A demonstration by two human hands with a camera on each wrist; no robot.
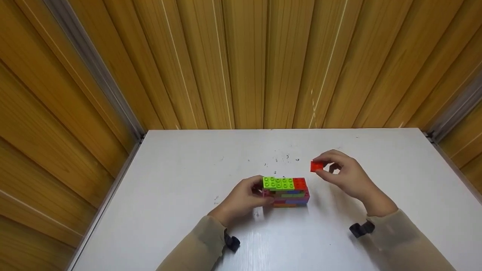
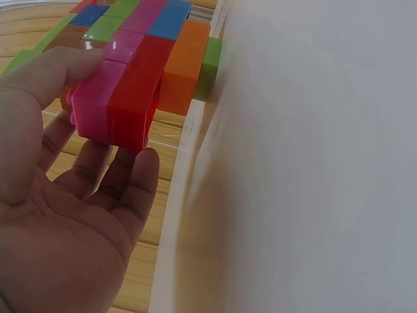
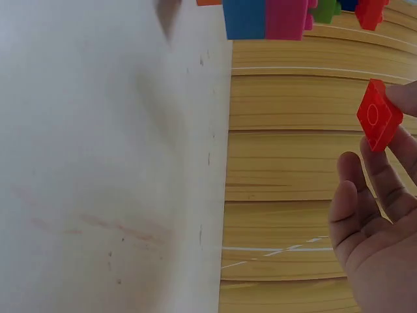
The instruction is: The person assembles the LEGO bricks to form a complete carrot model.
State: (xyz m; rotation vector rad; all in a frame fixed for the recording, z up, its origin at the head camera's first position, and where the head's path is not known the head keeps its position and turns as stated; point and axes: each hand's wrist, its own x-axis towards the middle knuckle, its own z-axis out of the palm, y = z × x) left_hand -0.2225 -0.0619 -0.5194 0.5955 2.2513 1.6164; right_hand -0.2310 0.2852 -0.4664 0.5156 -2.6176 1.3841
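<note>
A wall of stacked toy bricks [image 1: 290, 195] stands on the white table, in pink, red, orange, blue, brown and green layers. Lime green bricks [image 1: 278, 183] and a red brick [image 1: 299, 183] form its top row, studs up. My left hand [image 1: 243, 197] grips the wall's left end; in the left wrist view the thumb lies over a pink brick [image 2: 98, 107] and the fingers reach behind. To the right of the wall, my right hand [image 1: 348, 175] pinches a small square red brick [image 1: 316, 166] between thumb and fingers. Its hollow underside shows in the right wrist view.
The white table [image 1: 188, 169] has dark specks behind the wall of bricks. Wood-patterned panels [image 1: 244, 64] rise at its back edge and on both sides, with grey metal posts at the corners. Black straps [image 1: 362, 229] sit on both wrists.
</note>
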